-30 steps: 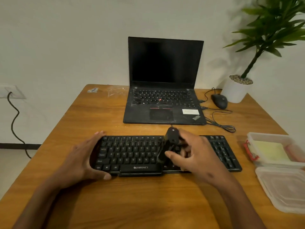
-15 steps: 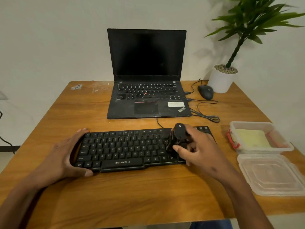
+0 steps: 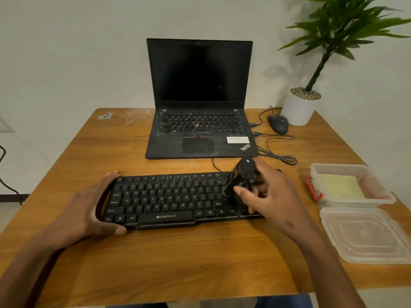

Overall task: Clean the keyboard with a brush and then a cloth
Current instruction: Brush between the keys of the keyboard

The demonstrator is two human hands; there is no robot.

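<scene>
A black keyboard (image 3: pixel 169 200) lies across the wooden table (image 3: pixel 178 258) in front of me. My left hand (image 3: pixel 91 210) clasps its left end, thumb at the front edge and fingers over the back. My right hand (image 3: pixel 270 194) holds a small black brush (image 3: pixel 241 176) upright over the keyboard's right part, bristles down on the keys; the hand hides the keyboard's right end. A yellow cloth (image 3: pixel 340 186) lies folded inside a clear plastic box (image 3: pixel 353 202) at the right.
An open black laptop (image 3: pixel 200 107) stands behind the keyboard. A black mouse (image 3: pixel 278 123) with loose cables and a white potted plant (image 3: pixel 302 107) sit at the back right. The box's clear lid (image 3: pixel 364 235) lies near the right front edge.
My right hand and the brush have moved rightward along the keyboard, from its middle to its right part. My view has shifted, and my left hand keeps its hold on the left end.
</scene>
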